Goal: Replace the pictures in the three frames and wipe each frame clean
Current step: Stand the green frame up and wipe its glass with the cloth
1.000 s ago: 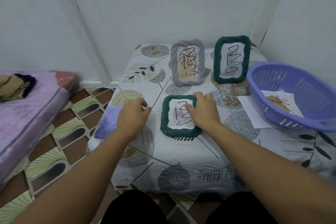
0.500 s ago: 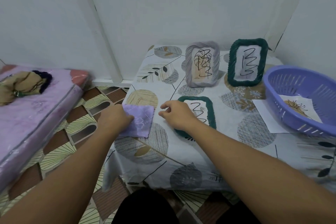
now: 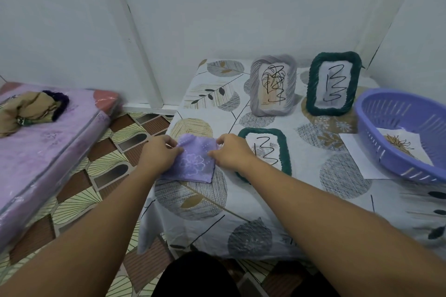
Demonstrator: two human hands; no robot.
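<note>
Both hands are on the purple cloth (image 3: 196, 161) at the table's left front edge: left hand (image 3: 158, 154) pinches its left side with curled fingers, right hand (image 3: 231, 152) pinches its right side the same way, cloth held slightly bunched between them over the leaf-print tablecloth (image 3: 241, 212). Looks like the cloth is being readied for wiping. Flat green frame (image 3: 268, 152) lies face up just right of the right hand, with a scribbled sheet inside; the wrist crosses its left border. Grey frame (image 3: 274, 85) and upright green frame (image 3: 334, 84) stand at the back, near the wall, both with scribbled sheets in them. Purple basket (image 3: 405, 132) at the right holds a flower picture (image 3: 401, 144), partly on top of a loose white paper (image 3: 357, 154) on the table. Judgement on progress: all three frames appear loaded, so the swapping looks mostly or fully done, though I cannot tell which sheets count as new. Wiping seems the remaining part; nothing shows whether any frame is already cleaned. Flat frame is likely first, then it needs standing up.
</note>
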